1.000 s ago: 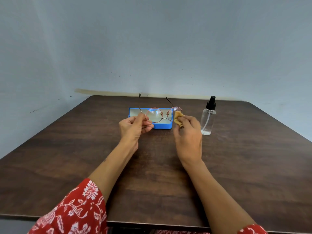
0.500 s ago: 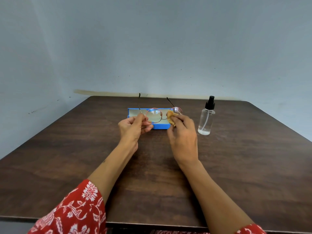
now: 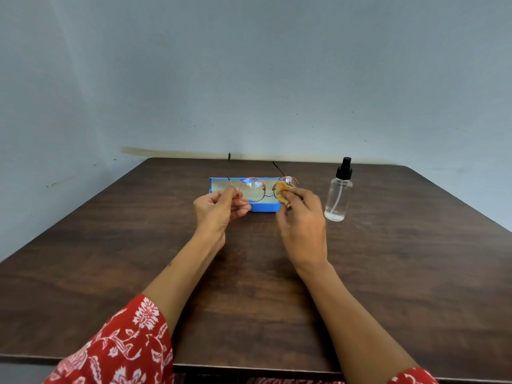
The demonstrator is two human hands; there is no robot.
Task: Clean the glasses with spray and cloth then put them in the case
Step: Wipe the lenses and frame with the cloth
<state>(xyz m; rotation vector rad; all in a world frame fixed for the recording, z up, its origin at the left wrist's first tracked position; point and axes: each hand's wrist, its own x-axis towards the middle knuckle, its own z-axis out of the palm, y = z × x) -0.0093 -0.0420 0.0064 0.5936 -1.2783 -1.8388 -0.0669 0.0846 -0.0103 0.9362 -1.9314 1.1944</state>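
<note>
Your left hand [image 3: 219, 209] pinches the glasses [image 3: 253, 189] at the frame's left end, so both lenses stay free in the air. Your right hand [image 3: 302, 217] pinches the cloth [image 3: 283, 193] on the right lens, probably to rub both its faces. The open case [image 3: 263, 207] lies just behind your hands, ready to receive them. The spray bottle [image 3: 338, 195] stands right of your right hand.

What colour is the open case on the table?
Bright blue, with a pale lining; the case shows best in the head view.
</note>
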